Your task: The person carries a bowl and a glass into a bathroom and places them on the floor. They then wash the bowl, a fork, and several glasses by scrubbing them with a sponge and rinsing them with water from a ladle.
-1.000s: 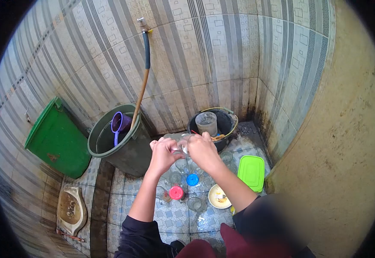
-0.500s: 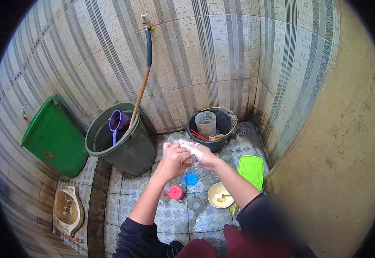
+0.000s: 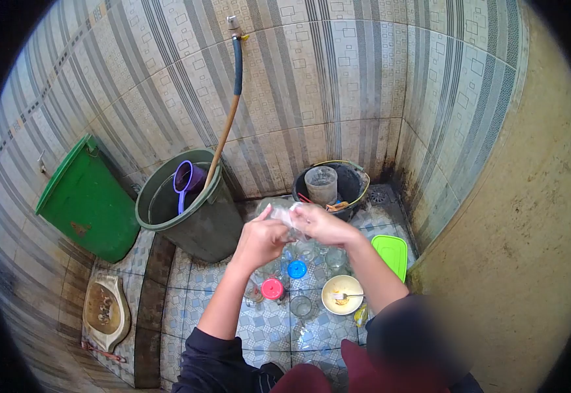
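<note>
Between my hands, above the wet tiles, is a crumpled clear plastic bag (image 3: 284, 216). It looks thin and see-through, and its lower part blurs into the glassware behind. My left hand (image 3: 263, 240) has its fingers curled on the bag's near side, thumb raised. From the right, my right hand (image 3: 325, 224) pinches the other side. Below them on the floor stand several clear glasses, among them a drinking glass (image 3: 300, 306). A blue lid (image 3: 296, 269) and a red lid (image 3: 272, 289) lie close by. My forearms hide part of the floor.
Right of the glasses is a cream bowl (image 3: 330, 302) with a fork (image 3: 343, 297), beside a green plastic lid (image 3: 390, 254). A black bucket (image 3: 354, 208) stands at the wall. Left are a grey barrel (image 3: 210, 229) with a purple dipper (image 3: 182, 190), a hose (image 3: 226, 131) and a squat toilet (image 3: 120, 314).
Earlier the plastic stretched over my right hand and wrist; now it is bunched between both hands, with my right hand outside it. The whole view has shifted slightly.
</note>
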Action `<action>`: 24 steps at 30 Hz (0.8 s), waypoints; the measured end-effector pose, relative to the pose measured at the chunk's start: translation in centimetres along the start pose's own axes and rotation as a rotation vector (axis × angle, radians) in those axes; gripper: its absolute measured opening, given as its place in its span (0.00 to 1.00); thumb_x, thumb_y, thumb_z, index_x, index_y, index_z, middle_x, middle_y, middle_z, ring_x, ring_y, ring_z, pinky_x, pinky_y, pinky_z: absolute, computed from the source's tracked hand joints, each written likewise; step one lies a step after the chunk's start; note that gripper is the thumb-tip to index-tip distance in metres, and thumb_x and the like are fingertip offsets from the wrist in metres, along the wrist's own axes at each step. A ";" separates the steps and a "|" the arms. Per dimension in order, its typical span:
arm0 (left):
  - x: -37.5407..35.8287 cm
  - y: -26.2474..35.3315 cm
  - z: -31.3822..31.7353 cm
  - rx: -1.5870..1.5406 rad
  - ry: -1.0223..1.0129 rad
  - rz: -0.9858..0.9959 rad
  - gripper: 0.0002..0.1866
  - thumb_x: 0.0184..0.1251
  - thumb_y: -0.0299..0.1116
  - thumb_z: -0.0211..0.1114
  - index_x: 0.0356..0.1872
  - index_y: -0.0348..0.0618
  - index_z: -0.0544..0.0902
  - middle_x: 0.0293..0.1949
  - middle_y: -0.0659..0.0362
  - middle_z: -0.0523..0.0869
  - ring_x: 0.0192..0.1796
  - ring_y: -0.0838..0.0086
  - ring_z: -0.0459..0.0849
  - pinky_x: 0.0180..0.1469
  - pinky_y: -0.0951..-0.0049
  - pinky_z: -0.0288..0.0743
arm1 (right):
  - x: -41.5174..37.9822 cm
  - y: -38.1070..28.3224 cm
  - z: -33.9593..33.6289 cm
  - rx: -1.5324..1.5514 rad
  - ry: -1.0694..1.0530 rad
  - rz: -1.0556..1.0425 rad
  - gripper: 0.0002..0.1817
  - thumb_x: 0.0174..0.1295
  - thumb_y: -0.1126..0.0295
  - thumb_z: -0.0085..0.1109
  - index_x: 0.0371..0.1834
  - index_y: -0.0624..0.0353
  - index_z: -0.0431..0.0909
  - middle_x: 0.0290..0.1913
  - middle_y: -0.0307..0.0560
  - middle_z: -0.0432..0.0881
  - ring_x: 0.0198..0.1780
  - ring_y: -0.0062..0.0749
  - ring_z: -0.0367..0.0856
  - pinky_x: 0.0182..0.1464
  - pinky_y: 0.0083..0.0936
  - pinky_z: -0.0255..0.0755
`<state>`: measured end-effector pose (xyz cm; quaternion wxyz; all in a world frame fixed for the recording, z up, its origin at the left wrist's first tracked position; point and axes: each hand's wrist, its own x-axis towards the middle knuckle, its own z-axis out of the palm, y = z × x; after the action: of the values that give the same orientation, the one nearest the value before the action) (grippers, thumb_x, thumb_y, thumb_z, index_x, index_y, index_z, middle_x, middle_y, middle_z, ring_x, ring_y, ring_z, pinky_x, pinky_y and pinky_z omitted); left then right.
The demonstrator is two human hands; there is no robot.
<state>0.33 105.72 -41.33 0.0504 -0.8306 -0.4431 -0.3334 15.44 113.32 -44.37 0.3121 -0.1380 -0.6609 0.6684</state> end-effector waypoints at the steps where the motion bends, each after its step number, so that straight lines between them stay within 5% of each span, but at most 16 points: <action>1: 0.0 -0.3 -0.3 -0.072 0.007 -0.104 0.15 0.33 0.23 0.66 0.10 0.39 0.64 0.11 0.58 0.64 0.15 0.69 0.65 0.29 0.70 0.67 | -0.4 -1.1 -0.7 -0.508 -0.021 -0.038 0.14 0.53 0.68 0.50 0.40 0.63 0.71 0.37 0.48 0.76 0.38 0.27 0.75 0.41 0.24 0.68; 3: -0.8 -1.8 -0.7 -0.136 -0.025 -0.257 0.19 0.37 0.26 0.68 0.10 0.42 0.61 0.10 0.62 0.62 0.14 0.75 0.60 0.22 0.75 0.61 | -1.2 -4.1 -0.9 -0.569 0.069 -0.145 0.09 0.50 0.70 0.53 0.32 0.64 0.71 0.27 0.44 0.76 0.32 0.20 0.73 0.36 0.20 0.68; 5: -1.5 -3.0 0.2 -0.501 0.105 -0.706 0.22 0.38 0.27 0.68 0.09 0.46 0.58 0.11 0.68 0.62 0.15 0.81 0.54 0.18 0.79 0.52 | -1.4 -5.6 -0.8 -0.643 0.369 -0.248 0.10 0.48 0.68 0.54 0.27 0.65 0.70 0.29 0.48 0.75 0.31 0.32 0.75 0.33 0.23 0.68; 6: -0.6 -1.9 -0.1 -0.648 0.258 -0.747 0.23 0.43 0.27 0.67 0.10 0.51 0.57 0.12 0.72 0.61 0.15 0.86 0.53 0.17 0.81 0.51 | -0.9 -5.4 -1.0 -0.685 0.495 -0.380 0.10 0.48 0.68 0.55 0.23 0.64 0.68 0.31 0.49 0.73 0.33 0.32 0.73 0.32 0.22 0.67; 7: -0.8 -2.7 0.4 -0.954 0.332 -0.957 0.21 0.47 0.27 0.64 0.11 0.52 0.58 0.11 0.72 0.61 0.12 0.87 0.54 0.17 0.82 0.55 | -0.1 -4.6 -1.3 -0.712 0.648 -0.627 0.10 0.47 0.68 0.55 0.20 0.64 0.67 0.35 0.51 0.71 0.36 0.35 0.72 0.35 0.23 0.67; 9: -0.4 -2.0 -0.1 -1.406 0.450 -1.150 0.17 0.52 0.30 0.60 0.14 0.53 0.60 0.12 0.72 0.63 0.11 0.87 0.56 0.17 0.82 0.60 | -0.1 -3.9 -0.5 -0.469 0.813 -0.618 0.10 0.45 0.69 0.54 0.18 0.64 0.65 0.36 0.53 0.71 0.36 0.39 0.71 0.38 0.25 0.66; 12: -0.4 -1.6 0.3 -1.690 0.402 -1.173 0.15 0.57 0.40 0.55 0.15 0.54 0.62 0.12 0.73 0.60 0.11 0.87 0.56 0.17 0.81 0.59 | 1.2 0.1 1.0 -0.555 0.630 -0.561 0.08 0.41 0.70 0.51 0.19 0.61 0.65 0.33 0.51 0.71 0.34 0.40 0.71 0.38 0.29 0.66; 13: -0.2 -1.4 0.7 -1.693 0.397 -1.170 0.15 0.57 0.40 0.55 0.15 0.54 0.62 0.12 0.73 0.60 0.11 0.87 0.56 0.17 0.81 0.59 | 1.0 0.3 2.7 -0.718 0.779 -0.500 0.07 0.42 0.69 0.51 0.21 0.60 0.66 0.29 0.48 0.72 0.31 0.39 0.71 0.31 0.30 0.67; 16: -0.3 -1.1 3.7 -1.528 0.482 -1.306 0.15 0.62 0.45 0.43 0.19 0.51 0.67 0.12 0.71 0.66 0.13 0.83 0.61 0.17 0.83 0.62 | 0.7 0.7 4.5 -1.154 0.630 -0.626 0.06 0.42 0.70 0.52 0.21 0.58 0.67 0.22 0.46 0.70 0.24 0.40 0.71 0.23 0.27 0.66; 19: -1.3 -1.3 3.7 -1.544 0.257 -1.264 0.17 0.63 0.47 0.41 0.17 0.52 0.62 0.10 0.72 0.59 0.09 0.85 0.53 0.14 0.85 0.57 | 1.2 1.0 3.1 -1.216 0.615 -0.581 0.07 0.46 0.69 0.54 0.20 0.57 0.66 0.18 0.41 0.68 0.19 0.30 0.69 0.22 0.23 0.65; 21: -0.9 -0.2 2.9 -1.642 0.291 -1.295 0.17 0.64 0.47 0.41 0.17 0.52 0.62 0.10 0.72 0.57 0.08 0.85 0.51 0.12 0.86 0.52 | 1.3 -0.7 0.8 -0.326 0.733 0.037 0.07 0.49 0.68 0.54 0.22 0.55 0.67 0.15 0.35 0.66 0.17 0.24 0.68 0.21 0.21 0.65; 23: -0.7 0.1 2.6 -1.733 0.327 -1.326 0.18 0.64 0.47 0.41 0.17 0.52 0.61 0.10 0.72 0.55 0.08 0.86 0.48 0.09 0.87 0.48 | 1.4 1.0 -1.6 0.228 0.557 -0.033 0.07 0.52 0.67 0.53 0.25 0.54 0.66 0.22 0.34 0.71 0.24 0.19 0.71 0.22 0.16 0.64; 24: -0.8 -0.1 2.8 -1.823 0.329 -1.339 0.17 0.64 0.46 0.42 0.17 0.52 0.61 0.09 0.72 0.55 0.08 0.86 0.48 0.10 0.86 0.50 | 1.6 1.2 -1.4 0.355 0.529 -0.101 0.07 0.52 0.68 0.53 0.33 0.56 0.68 0.34 0.39 0.75 0.34 0.20 0.73 0.31 0.15 0.66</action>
<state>1.40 106.27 -43.93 -0.7014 -0.1017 -0.3781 -0.5957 14.78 115.48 -45.33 0.5250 -0.2173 -0.4360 0.6979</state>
